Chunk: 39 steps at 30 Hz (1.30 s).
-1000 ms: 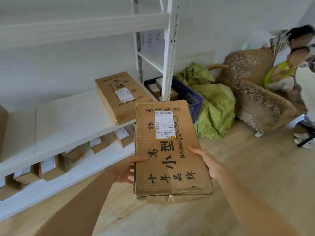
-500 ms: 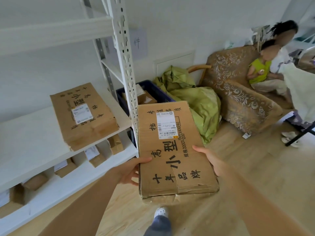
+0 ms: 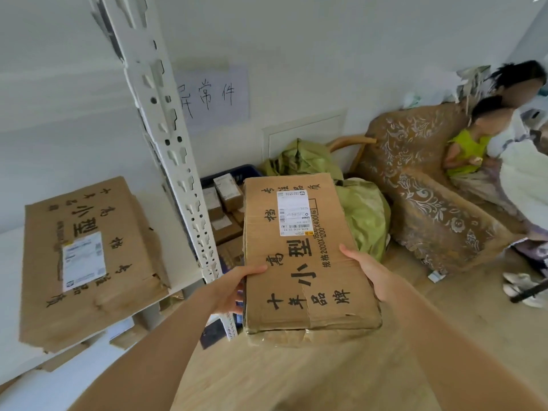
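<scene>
**Shelf (image 3: 10,277) and floor (image 3: 430,321) about the upright post (image 3: 178,173).**
Left of the post, a labelled carton (image 3: 89,292) lies flat on the shelf; right of it, a blue crate (image 3: 237,171) and green sacks (image 3: 364,212) rest on the floor.

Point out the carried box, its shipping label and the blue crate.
carried box (image 3: 308,280), head view, printed top face.
shipping label (image 3: 293,212), head view, label's middle.
blue crate (image 3: 246,169), head view, far rim.

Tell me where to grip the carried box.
Take the box by its two long edges, one hand from each side, thumbs on top, as the left hand and right hand do. It lies flat and looks too wide for one hand.
</scene>
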### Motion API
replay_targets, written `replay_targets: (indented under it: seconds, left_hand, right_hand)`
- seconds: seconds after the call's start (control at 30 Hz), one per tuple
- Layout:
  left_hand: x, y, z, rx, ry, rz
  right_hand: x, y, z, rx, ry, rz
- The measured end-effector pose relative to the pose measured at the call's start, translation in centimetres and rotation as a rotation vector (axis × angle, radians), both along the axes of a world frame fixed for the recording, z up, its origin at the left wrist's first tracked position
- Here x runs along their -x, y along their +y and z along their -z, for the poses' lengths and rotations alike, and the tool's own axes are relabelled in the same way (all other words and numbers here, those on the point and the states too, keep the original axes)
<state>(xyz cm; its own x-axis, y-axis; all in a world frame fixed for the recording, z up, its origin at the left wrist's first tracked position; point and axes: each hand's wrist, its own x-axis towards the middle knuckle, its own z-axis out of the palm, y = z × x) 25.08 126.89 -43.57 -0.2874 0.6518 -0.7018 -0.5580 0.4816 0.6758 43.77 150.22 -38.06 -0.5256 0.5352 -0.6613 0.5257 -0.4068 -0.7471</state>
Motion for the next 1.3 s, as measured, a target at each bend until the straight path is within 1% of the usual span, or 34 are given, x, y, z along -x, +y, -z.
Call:
replay_targets:
  seconds: [0.1, 0.2, 0.37, 0.6, 0.77, 0.93, 1.03, 1.2, 1.3]
  left_hand:
    - [2.7, 2.8, 0.7, -0.008, -0.014, -0.034]
    - [4.0, 5.0, 0.7, -0.048, -0.034, -0.072]
    - [6.5, 8.5, 0.9, -0.09, -0.032, -0.174]
    - [9.7, 12.6, 2.0, -0.027, -0.013, -0.384]
    - [12.2, 15.2, 2.5, 0.057, -0.006, -0.49]
    - [13.8, 18.3, 3.6, 0.182, 0.083, -0.651]
    - [14.6, 19.9, 4.2, 0.252, 0.097, -0.712]
    - [16.4, 21.2, 4.0, 0.269, 0.146, -0.793]
    - [17.3, 21.4, 3.6, 0.315, 0.175, -0.825]
  right_hand:
    - [2.4, 2.4, -0.3, 0.033, 0.008, -0.021]
    - [4.3, 4.9, -0.1, 0.064, -0.058, -0.024]
    - [8.1, 8.7, 0.4, 0.063, -0.05, -0.068]
    - [15.0, 15.0, 2.5, 0.07, -0.004, -0.185]
    - [20.0, 19.4, 4.6, 0.094, 0.008, -0.299]
    - [25.0, 23.5, 6.1, 0.082, -0.014, -0.443]
    - [28.0, 25.3, 6.9, 0.05, -0.028, -0.475]
    - [32.2, 25.6, 7.5, -0.133, -0.083, -0.502]
    - [34.5, 25.7, 7.5, -0.215, -0.098, -0.538]
